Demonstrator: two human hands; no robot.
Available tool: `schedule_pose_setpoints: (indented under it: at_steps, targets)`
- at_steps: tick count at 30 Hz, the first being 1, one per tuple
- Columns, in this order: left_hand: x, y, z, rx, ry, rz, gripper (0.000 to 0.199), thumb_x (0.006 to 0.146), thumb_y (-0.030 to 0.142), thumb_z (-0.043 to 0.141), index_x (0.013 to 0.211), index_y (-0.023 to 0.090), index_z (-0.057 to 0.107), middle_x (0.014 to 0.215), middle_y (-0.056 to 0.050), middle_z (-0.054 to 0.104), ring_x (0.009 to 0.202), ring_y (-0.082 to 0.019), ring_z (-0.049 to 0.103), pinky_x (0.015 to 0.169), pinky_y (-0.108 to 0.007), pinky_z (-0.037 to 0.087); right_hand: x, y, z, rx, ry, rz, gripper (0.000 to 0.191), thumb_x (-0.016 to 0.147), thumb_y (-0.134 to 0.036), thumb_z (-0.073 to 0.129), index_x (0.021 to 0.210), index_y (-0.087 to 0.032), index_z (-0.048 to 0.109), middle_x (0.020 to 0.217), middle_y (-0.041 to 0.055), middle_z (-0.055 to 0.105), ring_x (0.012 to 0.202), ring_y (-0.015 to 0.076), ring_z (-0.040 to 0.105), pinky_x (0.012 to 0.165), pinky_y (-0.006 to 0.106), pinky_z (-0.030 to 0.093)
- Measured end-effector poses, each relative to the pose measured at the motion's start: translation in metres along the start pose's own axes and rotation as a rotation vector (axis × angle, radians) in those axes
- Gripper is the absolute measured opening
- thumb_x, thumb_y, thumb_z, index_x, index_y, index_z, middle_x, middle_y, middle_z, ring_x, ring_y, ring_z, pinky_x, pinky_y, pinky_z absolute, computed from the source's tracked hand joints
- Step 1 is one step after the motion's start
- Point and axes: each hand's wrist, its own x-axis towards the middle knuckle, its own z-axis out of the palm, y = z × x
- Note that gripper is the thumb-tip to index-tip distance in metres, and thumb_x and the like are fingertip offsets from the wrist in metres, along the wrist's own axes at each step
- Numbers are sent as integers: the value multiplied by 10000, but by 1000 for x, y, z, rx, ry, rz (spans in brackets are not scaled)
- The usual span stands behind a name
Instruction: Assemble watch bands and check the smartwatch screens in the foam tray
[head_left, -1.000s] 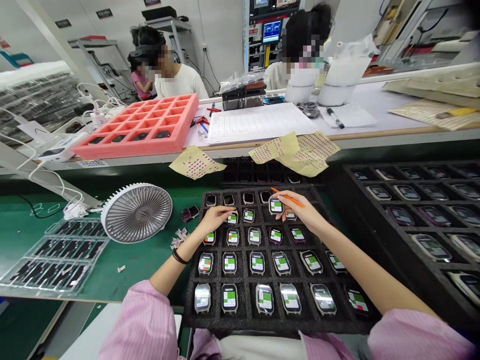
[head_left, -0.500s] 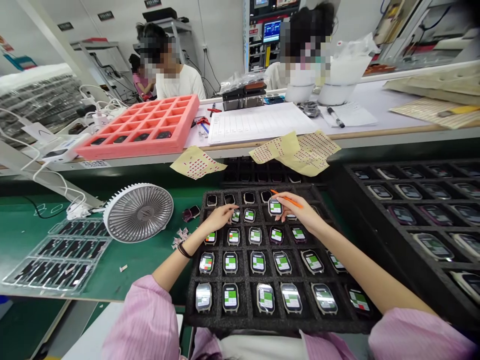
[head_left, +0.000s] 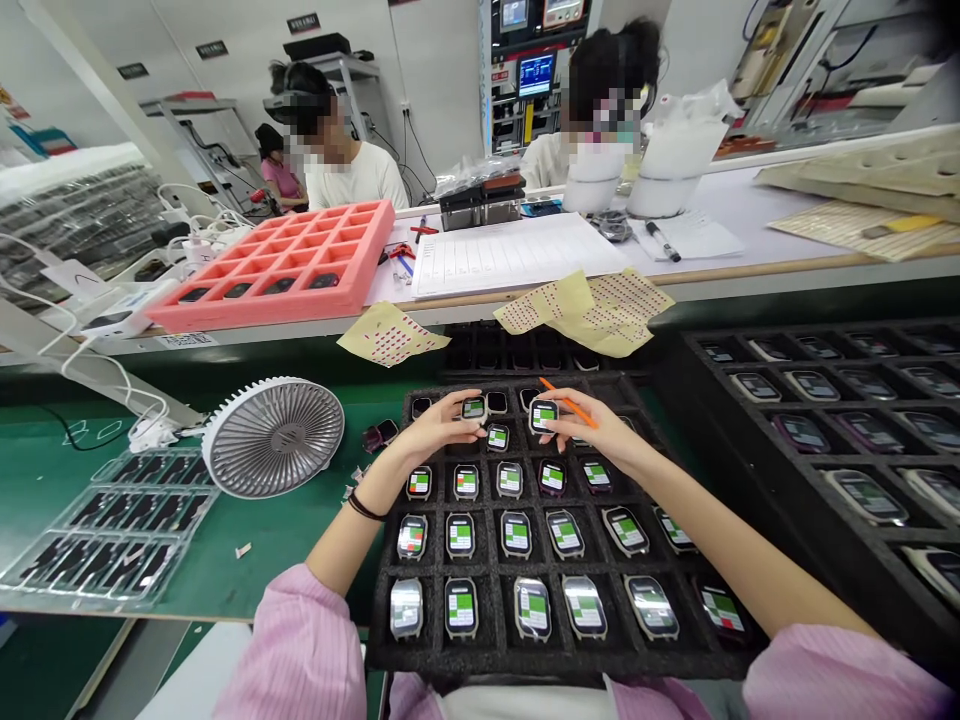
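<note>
My left hand [head_left: 439, 425] is closed on a smartwatch body [head_left: 473, 408] with a lit screen, raised above the black foam tray [head_left: 487, 560]. Between the fingers of my right hand [head_left: 592, 422] is another smartwatch [head_left: 544, 416], its screen showing white and green. The same hand carries an orange stick-like tool [head_left: 568, 402], slanting across the fingers; its exact kind does not show. Below and around both hands, several watches sit in the tray's square pockets, many with green and white screens. One watch [head_left: 496, 437] lies in a pocket between my hands.
A white fan [head_left: 274, 437] stands left of the tray, near a dark watch [head_left: 380, 435] and clear plastic trays [head_left: 112, 535]. Another foam tray [head_left: 825, 420] holds watches at right. Yellow sticker sheets [head_left: 589, 308] hang from the shelf bearing a pink foam tray [head_left: 277, 265]. Two people sit beyond.
My left hand has lifted a watch up out of its pocket. My right hand still holds its watch and the orange tool, with the watch slightly lower in view.
</note>
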Motion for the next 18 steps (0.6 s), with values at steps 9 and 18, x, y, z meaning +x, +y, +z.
schedule_pose_setpoints:
  at_steps: [9,18]
  targets:
    - [7,3,40,-9,44,151,483,762,307,702,1203,223,524,1085,-46,588,740,-108,651,602,-208,522,-2,4,3,-23,60,-38,301,805,-441,645,968,-188,623,724,11,637,529,145,648,433,241,472]
    - [5,0,48,-50,129,158,341,848,415,555,1106,193,571,811,-8,586,599,-101,590,469,-185,470,-10,2,4,-36,-76,-58,321,833,-355,639,1110,-204,580,856,39,663,631,163,675,487,256,493]
